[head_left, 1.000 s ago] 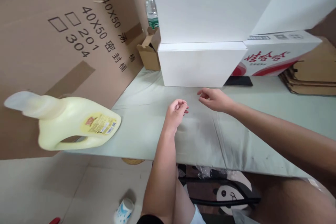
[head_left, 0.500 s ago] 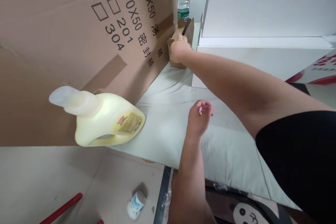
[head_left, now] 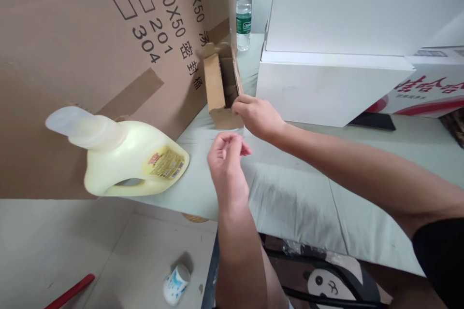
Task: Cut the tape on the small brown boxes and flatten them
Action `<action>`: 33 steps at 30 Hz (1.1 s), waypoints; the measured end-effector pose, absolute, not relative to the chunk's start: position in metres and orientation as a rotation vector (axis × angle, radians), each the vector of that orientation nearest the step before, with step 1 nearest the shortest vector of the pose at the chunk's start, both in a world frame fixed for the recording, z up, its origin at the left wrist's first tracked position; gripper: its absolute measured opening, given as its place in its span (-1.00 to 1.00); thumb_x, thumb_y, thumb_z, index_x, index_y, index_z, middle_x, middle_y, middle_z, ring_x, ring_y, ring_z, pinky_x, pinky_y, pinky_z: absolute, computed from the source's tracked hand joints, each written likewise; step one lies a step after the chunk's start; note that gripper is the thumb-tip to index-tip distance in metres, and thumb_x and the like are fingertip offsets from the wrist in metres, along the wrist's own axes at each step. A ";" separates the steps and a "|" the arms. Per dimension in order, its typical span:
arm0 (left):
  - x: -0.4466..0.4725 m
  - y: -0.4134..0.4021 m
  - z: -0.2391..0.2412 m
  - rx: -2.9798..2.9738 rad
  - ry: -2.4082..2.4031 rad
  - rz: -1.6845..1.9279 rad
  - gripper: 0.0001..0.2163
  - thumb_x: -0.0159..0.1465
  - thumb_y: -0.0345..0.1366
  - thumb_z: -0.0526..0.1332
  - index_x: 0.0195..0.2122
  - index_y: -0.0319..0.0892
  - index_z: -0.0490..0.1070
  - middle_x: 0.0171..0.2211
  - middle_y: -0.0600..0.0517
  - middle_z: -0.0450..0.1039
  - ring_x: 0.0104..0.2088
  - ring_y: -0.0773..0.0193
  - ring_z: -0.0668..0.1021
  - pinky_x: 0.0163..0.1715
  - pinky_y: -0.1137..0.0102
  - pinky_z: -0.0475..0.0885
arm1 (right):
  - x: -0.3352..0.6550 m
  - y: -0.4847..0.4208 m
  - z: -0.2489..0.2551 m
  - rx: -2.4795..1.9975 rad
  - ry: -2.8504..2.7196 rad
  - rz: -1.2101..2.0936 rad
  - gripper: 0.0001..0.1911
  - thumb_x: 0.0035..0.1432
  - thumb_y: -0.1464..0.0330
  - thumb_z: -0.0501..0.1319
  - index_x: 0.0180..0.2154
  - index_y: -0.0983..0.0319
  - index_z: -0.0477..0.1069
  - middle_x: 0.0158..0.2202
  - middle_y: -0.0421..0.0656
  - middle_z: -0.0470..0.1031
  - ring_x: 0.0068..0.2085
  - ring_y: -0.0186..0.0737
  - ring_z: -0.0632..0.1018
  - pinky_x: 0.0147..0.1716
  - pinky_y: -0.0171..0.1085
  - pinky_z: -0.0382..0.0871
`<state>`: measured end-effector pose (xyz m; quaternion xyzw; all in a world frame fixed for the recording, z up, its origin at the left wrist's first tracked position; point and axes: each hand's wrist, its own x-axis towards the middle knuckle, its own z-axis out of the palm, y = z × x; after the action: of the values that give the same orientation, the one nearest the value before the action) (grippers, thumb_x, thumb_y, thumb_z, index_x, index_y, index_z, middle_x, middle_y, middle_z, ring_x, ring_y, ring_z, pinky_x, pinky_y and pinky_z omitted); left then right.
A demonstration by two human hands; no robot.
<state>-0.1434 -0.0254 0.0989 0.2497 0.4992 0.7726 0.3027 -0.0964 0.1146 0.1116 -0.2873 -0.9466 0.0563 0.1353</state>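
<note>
My right hand [head_left: 255, 115] grips the near edge of a small open brown cardboard box [head_left: 220, 84], which lies on its side on the pale green table cover [head_left: 290, 193]. Just in front of it, my left hand [head_left: 226, 159] hovers over the table with fingers curled loosely and nothing visible in them. A pale yellow detergent jug [head_left: 123, 157] with a whitish cap lies on its side at the table's left end, apart from both hands.
A big brown carton [head_left: 90, 48] printed "40X50" stands on the left. White boxes [head_left: 326, 82] are stacked behind, beside a red-printed carton [head_left: 431, 89] and a water bottle [head_left: 243, 9]. A paper cup [head_left: 176, 284] and a red stick [head_left: 70, 292] lie on the floor.
My right hand reached to the small brown box at the back and has drawn it toward me, tipped open. My left hand stayed near the table front, fingers curled.
</note>
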 end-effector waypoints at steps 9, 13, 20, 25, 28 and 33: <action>-0.123 -0.034 0.125 0.786 1.257 2.353 -0.87 0.13 -0.34 0.29 -0.51 -0.11 0.36 -0.63 0.17 0.26 -0.59 0.40 0.36 -0.53 0.46 0.30 | 0.075 0.027 0.105 -0.557 -2.502 -0.079 -0.66 0.26 0.67 0.04 -0.22 0.15 0.43 -0.05 -0.12 0.69 -0.21 -0.19 0.64 -0.30 -0.18 0.27; -0.105 -0.010 0.103 0.884 1.446 2.108 -0.88 0.15 -0.27 0.33 -0.45 -0.12 0.41 -0.50 0.11 0.36 -0.44 0.35 0.45 -0.43 0.46 0.34 | 0.140 -0.008 0.113 -0.688 -2.440 -0.055 -0.69 0.25 0.66 0.12 -0.21 0.11 0.38 -0.08 -0.13 0.70 -0.24 -0.17 0.66 -0.33 -0.15 0.29; -0.049 0.015 0.081 1.316 1.532 1.454 -0.63 0.20 -0.19 0.42 0.04 0.00 0.49 0.24 -0.06 0.34 0.35 -0.02 0.33 0.27 0.19 0.34 | 0.181 -0.034 0.131 -0.591 -2.576 0.533 -0.77 0.38 0.46 0.14 -0.02 0.12 0.48 0.01 -0.12 0.68 -0.19 -0.21 0.68 -0.27 -0.20 0.50; -0.038 0.022 0.070 1.543 1.578 1.149 -0.37 0.12 -0.13 0.50 0.20 0.07 0.36 0.34 -0.08 0.17 0.43 -0.12 0.22 0.42 -0.01 0.17 | 0.186 -0.018 0.127 -0.692 -2.437 0.389 -0.74 0.42 0.46 0.11 -0.06 0.19 0.57 0.01 -0.07 0.67 -0.19 -0.21 0.63 -0.26 -0.20 0.43; -0.037 0.025 0.063 1.565 1.565 1.157 -0.36 0.15 -0.10 0.49 0.23 0.07 0.30 0.29 -0.08 0.22 0.38 -0.10 0.30 0.39 0.00 0.25 | 0.187 -0.010 0.123 -0.708 -2.422 0.373 -0.76 0.43 0.41 0.13 -0.05 0.21 0.57 0.01 -0.08 0.67 -0.18 -0.18 0.55 -0.22 -0.18 0.39; -0.029 0.024 0.058 1.571 1.499 1.208 -0.25 0.06 -0.06 0.55 0.24 0.06 0.27 0.26 -0.10 0.25 0.33 -0.11 0.36 0.34 0.00 0.33 | 0.193 -0.010 0.114 -0.773 -2.443 0.386 -0.77 0.44 0.33 0.14 -0.03 0.19 0.55 0.05 -0.12 0.65 0.00 -0.05 0.50 -0.06 -0.08 0.33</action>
<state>-0.0293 0.0243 0.0584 0.5985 0.5709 0.4604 0.3225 0.1934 -0.0096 0.1142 -0.2871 -0.9073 0.1435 0.2717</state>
